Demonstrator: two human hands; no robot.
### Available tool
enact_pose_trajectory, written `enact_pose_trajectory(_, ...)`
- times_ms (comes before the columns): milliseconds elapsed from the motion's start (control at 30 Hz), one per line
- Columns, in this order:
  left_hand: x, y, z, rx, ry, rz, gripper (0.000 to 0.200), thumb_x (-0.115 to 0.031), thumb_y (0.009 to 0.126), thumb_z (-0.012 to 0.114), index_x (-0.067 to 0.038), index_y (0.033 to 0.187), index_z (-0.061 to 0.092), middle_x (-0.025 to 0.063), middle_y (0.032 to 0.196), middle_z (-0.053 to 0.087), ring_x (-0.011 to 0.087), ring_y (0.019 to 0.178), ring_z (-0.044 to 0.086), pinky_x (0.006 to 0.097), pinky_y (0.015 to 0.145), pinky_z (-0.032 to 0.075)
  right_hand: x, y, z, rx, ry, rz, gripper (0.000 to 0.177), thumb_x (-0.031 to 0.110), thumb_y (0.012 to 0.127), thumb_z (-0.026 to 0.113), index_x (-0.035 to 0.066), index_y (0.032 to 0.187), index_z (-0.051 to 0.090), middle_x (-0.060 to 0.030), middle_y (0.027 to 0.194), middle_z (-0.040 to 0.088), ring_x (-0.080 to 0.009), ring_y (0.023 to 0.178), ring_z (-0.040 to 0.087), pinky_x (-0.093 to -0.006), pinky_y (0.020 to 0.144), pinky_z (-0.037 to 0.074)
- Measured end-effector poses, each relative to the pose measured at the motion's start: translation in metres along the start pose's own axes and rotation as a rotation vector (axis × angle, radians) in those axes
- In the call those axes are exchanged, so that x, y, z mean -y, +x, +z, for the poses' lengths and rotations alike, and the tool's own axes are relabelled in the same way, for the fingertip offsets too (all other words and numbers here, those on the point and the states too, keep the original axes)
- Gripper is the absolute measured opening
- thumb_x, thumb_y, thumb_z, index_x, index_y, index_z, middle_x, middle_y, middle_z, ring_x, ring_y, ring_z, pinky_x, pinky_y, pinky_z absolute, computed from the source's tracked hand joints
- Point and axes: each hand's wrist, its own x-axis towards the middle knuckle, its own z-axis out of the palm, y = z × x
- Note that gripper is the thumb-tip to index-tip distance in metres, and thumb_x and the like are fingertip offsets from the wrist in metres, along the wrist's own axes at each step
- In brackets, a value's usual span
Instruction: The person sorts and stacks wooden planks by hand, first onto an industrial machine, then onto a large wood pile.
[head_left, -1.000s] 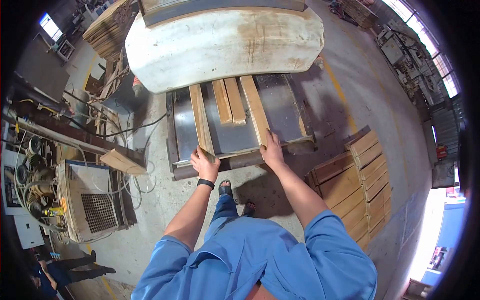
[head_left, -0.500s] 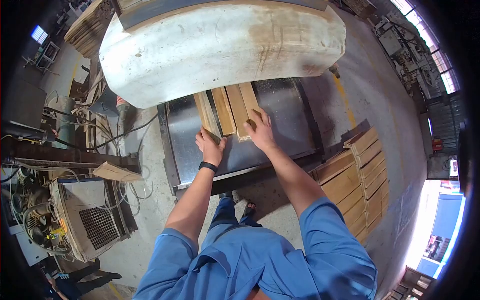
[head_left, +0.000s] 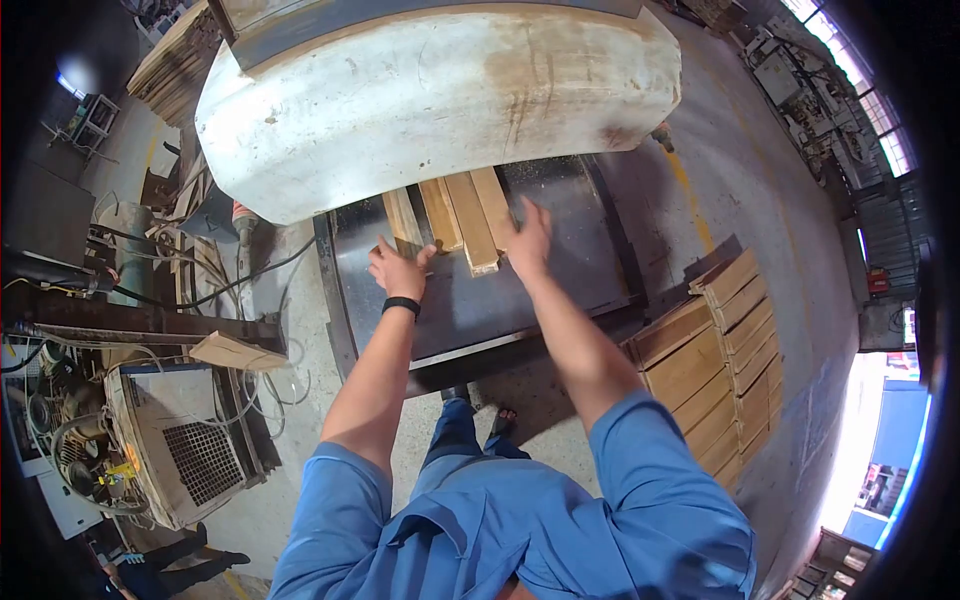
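Several narrow wooden boards [head_left: 470,222] lie side by side on the dark metal table [head_left: 570,270], their far ends hidden under a large white machine hood [head_left: 430,110]. My left hand [head_left: 402,268], with a black band at the wrist, is at the near ends of the left boards, fingers apart. By the near end of the rightmost board is my right hand [head_left: 528,243], its fingers spread and slightly blurred. One middle board sticks out nearer to me than the others.
Stacked wooden boards [head_left: 715,370] stand at the right of the table. At the left are a machine with a grille [head_left: 200,460], hoses and a cable [head_left: 255,268]. Another person's legs [head_left: 185,565] show at the lower left.
The boards have moved forward, farther under the hood. Both hands have shifted forward too, and my right hand's fingers have lifted and spread.
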Motion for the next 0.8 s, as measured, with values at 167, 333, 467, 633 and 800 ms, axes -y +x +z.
enact_pose_trajectory(167, 0.021, -0.033, 0.01, 0.019, -0.377, -0.265, 0.091, -0.046, 0.082, 0.084, 0.008, 0.145, 0.046, 0.0191, 0.121, 0.062, 0.0324, 0.117, 0.056, 0.0458, 0.098, 0.048, -0.002, -0.059, -0.002, 0.215, 0.952, 0.641, 0.056, 0.021, 0.098, 0.064, 0.006, 0.147, 0.043, -0.0144, 0.132, 0.056, -0.0265, 0.114, 0.061, -0.0392, 0.092, 0.056)
enact_pose_trajectory(333, -0.002, -0.02, -0.005, 0.388, -1.213, -0.603, 0.038, -0.021, 0.101, 0.065, 0.003, 0.129, 0.057, 0.0116, 0.112, 0.065, 0.0239, 0.099, 0.064, 0.0354, 0.089, 0.053, 0.006, -0.048, 0.02, 0.228, 1.157, 0.69, 0.051, 0.013, 0.096, 0.063, 0.006, 0.142, 0.041, -0.013, 0.123, 0.058, -0.0252, 0.108, 0.062, -0.0406, 0.093, 0.056)
enact_pose_trajectory(467, -0.001, 0.011, 0.004, 0.393, -1.321, -0.7, 0.025, -0.015, 0.104, 0.056, 0.003, 0.122, 0.058, 0.0127, 0.112, 0.065, 0.0257, 0.103, 0.063, 0.0388, 0.095, 0.053, 0.009, -0.019, 0.04, 0.221, 1.22, 0.68, 0.047, 0.008, 0.095, 0.06, 0.007, 0.139, 0.043, -0.0127, 0.122, 0.058, -0.0251, 0.107, 0.061, -0.0401, 0.096, 0.054)
enact_pose_trajectory(633, -0.014, 0.024, -0.009, 0.431, -1.398, -0.713, 0.022, -0.014, 0.102, 0.057, 0.002, 0.117, 0.058, 0.0137, 0.111, 0.064, 0.0292, 0.106, 0.062, 0.0423, 0.097, 0.052, 0.038, 0.007, 0.056, 0.119, 1.196, 0.678, 0.036, 0.003, 0.095, 0.058, 0.002, 0.13, 0.048, -0.0143, 0.118, 0.059, -0.0269, 0.106, 0.062, -0.0409, 0.098, 0.053)
enact_pose_trajectory(800, -0.011, 0.047, -0.008, 0.502, -1.457, -0.732, 0.017, -0.012, 0.099, 0.059, -0.002, 0.113, 0.058, 0.0128, 0.111, 0.063, 0.0296, 0.111, 0.061, 0.0449, 0.096, 0.052, 0.036, 0.042, 0.086, 0.164, 1.215, 0.603, 0.038, -0.001, 0.091, 0.057, 0.001, 0.129, 0.05, -0.0146, 0.118, 0.06, -0.0274, 0.105, 0.062, -0.0429, 0.101, 0.05)
